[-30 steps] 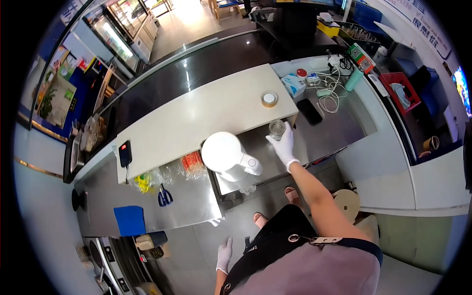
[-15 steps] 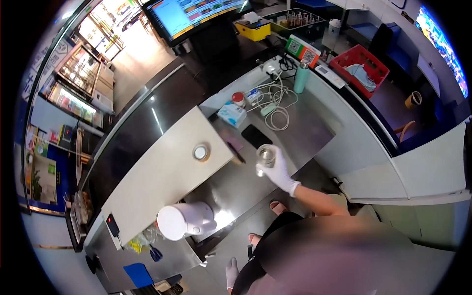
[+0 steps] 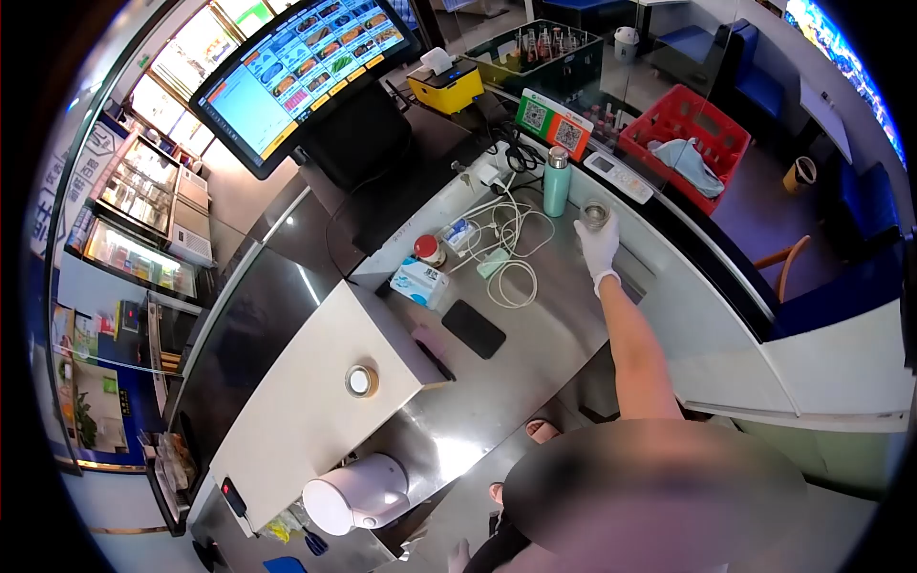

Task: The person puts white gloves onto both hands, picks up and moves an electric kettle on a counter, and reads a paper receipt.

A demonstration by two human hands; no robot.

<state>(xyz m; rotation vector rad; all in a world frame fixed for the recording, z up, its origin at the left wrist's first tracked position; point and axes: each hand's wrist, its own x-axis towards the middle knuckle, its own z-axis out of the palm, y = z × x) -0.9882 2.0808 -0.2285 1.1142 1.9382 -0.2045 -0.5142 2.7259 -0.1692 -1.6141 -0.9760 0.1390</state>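
Note:
My right hand (image 3: 600,248), in a white glove, is closed around a small clear glass (image 3: 595,216) at the right end of the steel counter. A mint-green bottle (image 3: 556,181) stands just left of that glass. My left hand (image 3: 458,556), also gloved, hangs low at the bottom edge beside my leg, mostly cut off with its fingers hidden. On the counter to the left of my right arm lie a dark phone (image 3: 474,329), a tangle of white cables (image 3: 516,244), a tissue pack (image 3: 418,283) and a red-lidded jar (image 3: 428,250).
A lidded jar (image 3: 361,381) stands on the raised pale shelf (image 3: 296,411), with a white kettle (image 3: 355,494) below it. Behind the counter are a touchscreen (image 3: 306,76), a yellow printer (image 3: 445,88), QR-code signs (image 3: 554,124) and a red crate (image 3: 683,143).
My right hand has carried the glass away from beside the phone to the counter's far right, near the bottle. The view has shifted too, and my left hand sits lower in it.

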